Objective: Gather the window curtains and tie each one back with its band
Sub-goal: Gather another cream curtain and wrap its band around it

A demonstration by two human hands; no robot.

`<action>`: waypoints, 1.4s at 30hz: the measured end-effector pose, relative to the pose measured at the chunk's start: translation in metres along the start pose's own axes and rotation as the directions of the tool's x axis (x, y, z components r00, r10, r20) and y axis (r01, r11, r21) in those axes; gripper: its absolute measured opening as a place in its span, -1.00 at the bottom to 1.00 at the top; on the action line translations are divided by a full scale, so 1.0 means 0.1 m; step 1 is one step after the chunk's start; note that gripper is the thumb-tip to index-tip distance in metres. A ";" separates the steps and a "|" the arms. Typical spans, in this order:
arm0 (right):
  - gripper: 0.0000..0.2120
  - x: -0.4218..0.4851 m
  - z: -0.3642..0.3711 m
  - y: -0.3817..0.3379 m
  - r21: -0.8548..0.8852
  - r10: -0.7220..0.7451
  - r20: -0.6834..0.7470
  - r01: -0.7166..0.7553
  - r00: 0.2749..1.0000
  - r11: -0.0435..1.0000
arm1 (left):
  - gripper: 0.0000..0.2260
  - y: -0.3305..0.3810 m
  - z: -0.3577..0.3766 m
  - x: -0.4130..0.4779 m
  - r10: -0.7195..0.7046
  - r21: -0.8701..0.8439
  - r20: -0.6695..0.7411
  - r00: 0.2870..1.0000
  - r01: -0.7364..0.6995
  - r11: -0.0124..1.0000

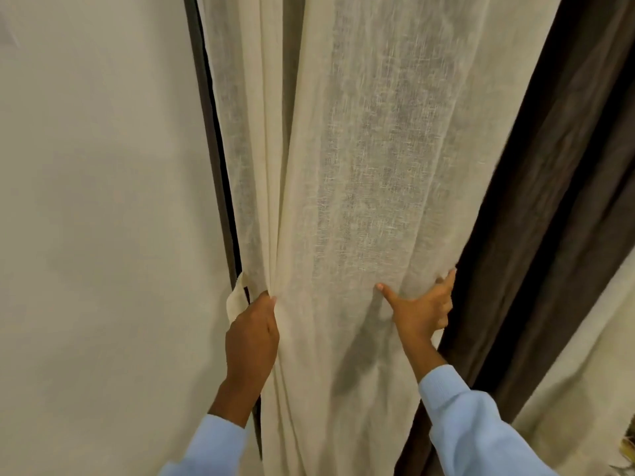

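A cream sheer curtain (360,166) hangs in the middle, bunched into folds on its left side. My left hand (252,333) grips those gathered folds at about waist height. A cream fabric band (237,297) loops out just left of that hand, next to the wall. My right hand (424,307) holds the sheer curtain's right edge, thumb spread on the front and fingers curled round behind it. A dark brown curtain (536,218) hangs to the right, behind the sheer one.
A plain cream wall (103,218) fills the left. A narrow strip of dark brown curtain (211,132) runs along the wall's edge behind the sheer one. More cream fabric (591,383) shows at the lower right.
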State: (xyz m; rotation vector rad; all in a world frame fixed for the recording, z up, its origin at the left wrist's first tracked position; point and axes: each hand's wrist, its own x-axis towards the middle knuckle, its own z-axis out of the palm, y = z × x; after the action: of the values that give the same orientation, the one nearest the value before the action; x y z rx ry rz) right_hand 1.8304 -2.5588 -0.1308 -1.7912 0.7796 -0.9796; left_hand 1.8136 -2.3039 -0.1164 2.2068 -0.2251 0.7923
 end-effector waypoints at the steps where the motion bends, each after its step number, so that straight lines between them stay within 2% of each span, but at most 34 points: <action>1: 0.18 -0.02 0.01 0.02 0.051 -0.018 -0.009 0.019 1.000 0.999 | -0.77 -0.01 0.01 0.01 -0.003 0.001 -0.012 1.000 0.003 1.000; 3: -0.15 -0.05 0.04 0.05 0.128 -0.051 -0.018 0.053 0.999 0.990 | -0.75 -0.01 0.02 0.01 -0.004 -0.001 -0.025 1.000 0.003 1.000; 6: -0.66 -0.13 0.06 0.07 0.247 -0.095 -0.007 0.094 0.995 0.964 | -0.82 0.02 0.07 0.00 -0.002 -0.016 -0.034 0.999 0.002 1.000; 9: -0.85 -0.27 0.05 0.08 0.388 -0.140 0.023 0.120 0.990 0.914 | -0.75 0.07 0.11 -0.02 0.006 -0.015 -0.022 1.000 -0.006 1.000; 13: -0.84 -0.46 0.02 0.10 0.513 -0.221 0.082 0.149 0.972 0.846 | -0.78 0.19 0.15 -0.08 0.036 0.017 0.002 0.999 -0.036 0.999; 18: -0.85 -0.70 -0.01 0.06 0.520 -0.301 0.210 0.154 0.930 0.840 | -0.85 0.34 0.19 -0.18 0.091 0.062 0.041 0.995 -0.094 0.994; 21: -0.89 -0.83 0.00 0.03 0.489 -0.340 0.266 0.178 0.902 0.854 | -0.82 0.42 0.20 -0.23 0.078 0.080 0.097 0.992 -0.086 0.993; 25: -0.75 -1.00 -0.01 -0.04 0.511 -0.461 0.243 0.291 0.854 0.809 | -0.77 0.52 0.16 -0.27 0.059 0.078 0.144 0.988 -0.071 0.994; 28: -0.66 -1.12 -0.03 -0.10 0.535 -0.512 0.277 0.312 0.813 0.785 | -0.76 0.58 0.13 -0.29 0.045 0.082 0.189 0.981 -0.062 0.995; 31: -0.68 -1.24 -0.03 -0.15 0.570 -0.535 0.313 0.296 0.784 0.766 | -0.76 0.62 0.10 -0.33 0.013 0.009 0.293 0.956 -0.016 1.000; 35: -0.73 -1.31 -0.05 -0.15 0.574 -0.505 0.343 0.249 0.792 0.780 | -0.72 0.61 0.05 -0.35 -0.044 -0.105 0.380 0.924 0.090 0.990; 37: -0.73 -1.33 -0.08 -0.15 0.573 -0.508 0.364 0.243 0.780 0.783 | -0.73 0.64 0.02 -0.35 -0.020 -0.117 0.362 0.932 0.066 0.991; 40: -0.77 -1.34 -0.14 -0.18 0.596 -0.556 0.382 0.263 0.738 0.759 | -0.71 0.70 -0.01 -0.34 0.043 -0.081 0.255 0.966 -0.023 0.996; 42: -0.80 -1.32 -0.19 -0.19 0.599 -0.525 0.414 0.212 0.744 0.772 | -0.68 0.68 -0.01 -0.32 0.072 -0.048 0.234 0.969 -0.062 0.997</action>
State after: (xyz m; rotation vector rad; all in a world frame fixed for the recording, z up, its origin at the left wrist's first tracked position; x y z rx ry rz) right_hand 1.7517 -2.4508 -0.1463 -1.6343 -0.2473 -0.7424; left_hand 1.7614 -2.3531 -0.0938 2.2636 -0.4310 0.5542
